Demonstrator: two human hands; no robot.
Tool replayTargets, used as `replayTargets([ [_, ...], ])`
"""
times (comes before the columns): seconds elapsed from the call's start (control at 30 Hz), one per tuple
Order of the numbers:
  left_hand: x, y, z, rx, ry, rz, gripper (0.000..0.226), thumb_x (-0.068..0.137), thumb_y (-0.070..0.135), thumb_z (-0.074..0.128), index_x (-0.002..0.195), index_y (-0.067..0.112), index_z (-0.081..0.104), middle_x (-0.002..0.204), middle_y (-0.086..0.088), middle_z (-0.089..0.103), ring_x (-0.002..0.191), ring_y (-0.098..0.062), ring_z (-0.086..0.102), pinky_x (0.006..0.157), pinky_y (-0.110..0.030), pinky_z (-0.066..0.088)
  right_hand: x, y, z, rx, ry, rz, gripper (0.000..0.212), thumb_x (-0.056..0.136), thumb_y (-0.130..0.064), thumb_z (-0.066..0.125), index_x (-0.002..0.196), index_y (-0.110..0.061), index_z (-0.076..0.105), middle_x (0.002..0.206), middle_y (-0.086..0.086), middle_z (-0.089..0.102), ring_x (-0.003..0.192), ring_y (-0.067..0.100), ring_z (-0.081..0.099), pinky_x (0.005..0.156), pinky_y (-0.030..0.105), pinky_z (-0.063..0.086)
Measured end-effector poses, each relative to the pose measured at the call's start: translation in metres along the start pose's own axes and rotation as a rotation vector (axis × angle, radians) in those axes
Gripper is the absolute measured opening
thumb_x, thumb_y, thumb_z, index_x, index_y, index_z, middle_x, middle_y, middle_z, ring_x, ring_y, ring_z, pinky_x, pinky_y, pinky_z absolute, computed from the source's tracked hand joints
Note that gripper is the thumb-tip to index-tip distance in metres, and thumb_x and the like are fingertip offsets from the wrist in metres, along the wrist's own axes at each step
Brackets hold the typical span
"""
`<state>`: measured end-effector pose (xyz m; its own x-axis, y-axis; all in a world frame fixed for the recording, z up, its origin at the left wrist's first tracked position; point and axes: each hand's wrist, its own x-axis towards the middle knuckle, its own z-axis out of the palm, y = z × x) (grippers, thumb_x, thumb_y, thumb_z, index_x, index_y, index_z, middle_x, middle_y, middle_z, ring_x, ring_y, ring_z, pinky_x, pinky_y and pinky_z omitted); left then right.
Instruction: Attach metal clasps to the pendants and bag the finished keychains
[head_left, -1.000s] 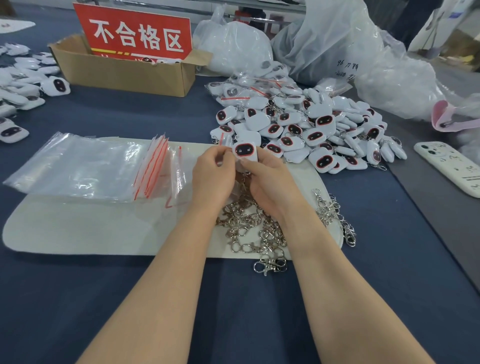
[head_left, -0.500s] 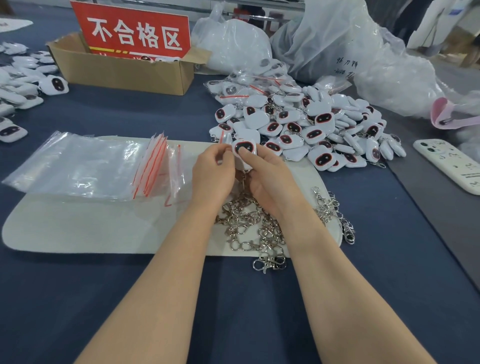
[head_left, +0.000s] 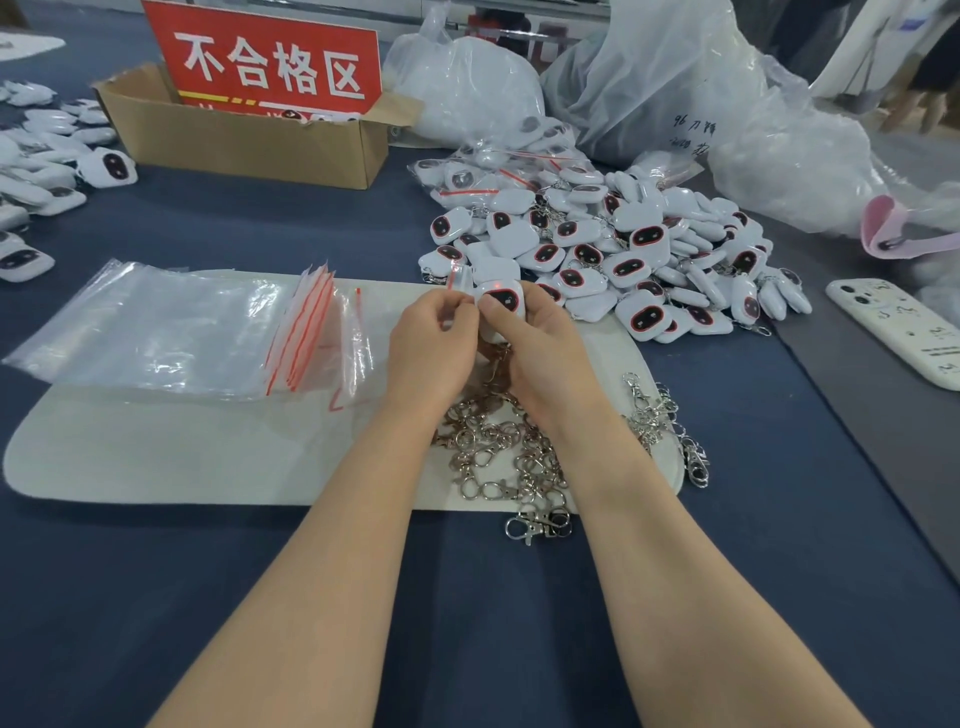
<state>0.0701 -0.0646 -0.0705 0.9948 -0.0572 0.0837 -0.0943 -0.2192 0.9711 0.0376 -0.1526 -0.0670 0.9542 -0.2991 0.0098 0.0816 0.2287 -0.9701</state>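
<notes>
Zip bags (head_left: 182, 332): stacked, left on mat (head_left: 156, 457). My left hand (head_left: 431, 348): fingertips pinch left edge of pendant (head_left: 503, 300). Pendant: held over mat, between both hands. My right hand (head_left: 543, 358): curled round it, thumb on face. Clasps (head_left: 498, 452): heaped under wrists.

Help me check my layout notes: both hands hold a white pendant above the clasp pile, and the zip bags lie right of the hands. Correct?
No. The head view shows the zip bags left of both the left hand and right hand, not right. The two do hold a white pendant above the clasp pile.
</notes>
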Motion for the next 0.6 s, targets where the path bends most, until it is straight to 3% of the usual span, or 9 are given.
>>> replayTargets([
  [0.17,-0.0002,0.0009,-0.0004,0.015,-0.003,-0.007,0.016,0.091,0.021,0.051,0.081,0.031,0.058,0.083,0.015,0.061,0.089,-0.014,0.062,0.089,-0.039,0.051,0.0003,0.0002,-0.0002,0.023,-0.008,0.013,0.006,0.096,-0.005,0.053,0.097,-0.005,0.059,0.089,0.018,0.058,0.089,0.03,0.056,0.08,0.047,0.047],
  [0.33,-0.0007,-0.0001,-0.0007,0.012,0.002,-0.022,0.014,0.091,0.022,0.051,0.096,0.021,0.063,0.097,0.0,0.067,0.095,-0.022,0.064,0.091,-0.044,0.05,-0.0007,-0.0022,0.0005,0.079,-0.049,0.068,0.019,0.101,-0.009,0.042,0.097,-0.005,0.06,0.099,0.024,0.058,0.088,0.03,0.056,0.07,0.039,0.046],
  [0.47,0.0011,0.0016,-0.0012,-0.011,-0.006,-0.042,0.02,0.091,0.02,0.048,0.101,0.016,0.065,0.101,-0.006,0.067,0.098,-0.025,0.064,0.092,-0.044,0.05,-0.0024,-0.0023,-0.0001,0.052,-0.063,0.043,0.02,0.1,-0.007,0.042,0.092,-0.006,0.061,0.099,0.024,0.056,0.093,0.032,0.052,0.082,0.048,0.043],
  [0.6,-0.0002,0.002,-0.0006,-0.007,0.0,-0.043,0.021,0.092,0.022,0.049,0.104,0.016,0.065,0.101,-0.004,0.067,0.098,-0.024,0.063,0.092,-0.043,0.05,-0.0024,-0.0037,-0.0001,0.092,-0.068,0.055,0.02,0.1,-0.006,0.041,0.098,-0.005,0.061,0.101,0.024,0.057,0.096,0.032,0.053,0.086,0.048,0.042],
])
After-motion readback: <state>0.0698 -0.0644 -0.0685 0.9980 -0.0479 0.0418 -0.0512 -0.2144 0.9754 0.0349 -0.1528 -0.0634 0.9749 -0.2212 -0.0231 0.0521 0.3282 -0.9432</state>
